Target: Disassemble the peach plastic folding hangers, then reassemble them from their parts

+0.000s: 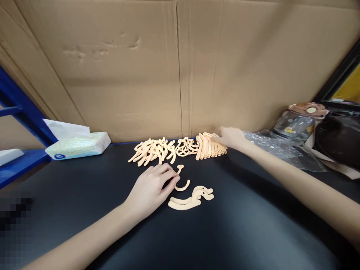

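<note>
On the black table my left hand (153, 185) has its fingers closed on a thin, hook-shaped wooden piece (184, 186), whose middle lies behind my fingertips. Just in front of it lie two duck-headed wooden pieces (185, 203), side by side and overlapping, each with a small hole at the head. My right hand (233, 138) reaches to the back, its fingers at the right end of a row of stacked, curved wooden strips (208, 147). Those fingers are blurred and partly hidden, so their grip is unclear.
Left of the strips are rounded, looped wooden pieces (187, 147) and a heap of curved ones (152, 150). A tissue pack (80, 146) stands at left. Clear plastic wrap (270, 148), a transparent bottle (295, 123) and a dark bag (340, 138) sit at right. Cardboard (126, 75) walls the back.
</note>
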Demonstrator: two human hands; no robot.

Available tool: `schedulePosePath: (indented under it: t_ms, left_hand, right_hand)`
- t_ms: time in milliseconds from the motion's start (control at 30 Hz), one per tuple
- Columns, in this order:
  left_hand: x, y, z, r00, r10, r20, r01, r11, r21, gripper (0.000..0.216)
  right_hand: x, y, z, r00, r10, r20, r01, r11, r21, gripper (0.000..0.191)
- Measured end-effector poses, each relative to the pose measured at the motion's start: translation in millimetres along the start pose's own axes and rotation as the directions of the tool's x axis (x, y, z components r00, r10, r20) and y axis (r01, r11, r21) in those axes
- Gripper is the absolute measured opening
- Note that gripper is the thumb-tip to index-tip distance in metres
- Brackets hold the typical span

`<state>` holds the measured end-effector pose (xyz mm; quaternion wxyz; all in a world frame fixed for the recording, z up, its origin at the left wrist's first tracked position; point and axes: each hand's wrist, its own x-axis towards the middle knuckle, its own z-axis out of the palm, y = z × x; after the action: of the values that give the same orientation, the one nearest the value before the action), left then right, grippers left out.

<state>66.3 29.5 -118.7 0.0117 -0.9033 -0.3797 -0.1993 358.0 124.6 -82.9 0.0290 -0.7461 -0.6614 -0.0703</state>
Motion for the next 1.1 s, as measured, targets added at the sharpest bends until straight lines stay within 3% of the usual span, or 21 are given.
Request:
schedulePosePath:
  t_ms: [767,1100]
  left_hand:
    - [0.6,1.0,-0.8,0.999,-0.014,-0.031,0.015,1.0,0.027,0.028]
    - [-0.4,1.5,-0.2,0.998,-0.057,-0.033,0.057,0.998,-0.01,0.026]
  right_hand:
    - [0.8,-1.1,1.9,0.998,-0.035,-0.057,0.037,0.999,0.027,0.032]
    - [-1.7,-3.1,0.2,0.998,-0.034,-0.058,0.035,0.999,0.014,0.035]
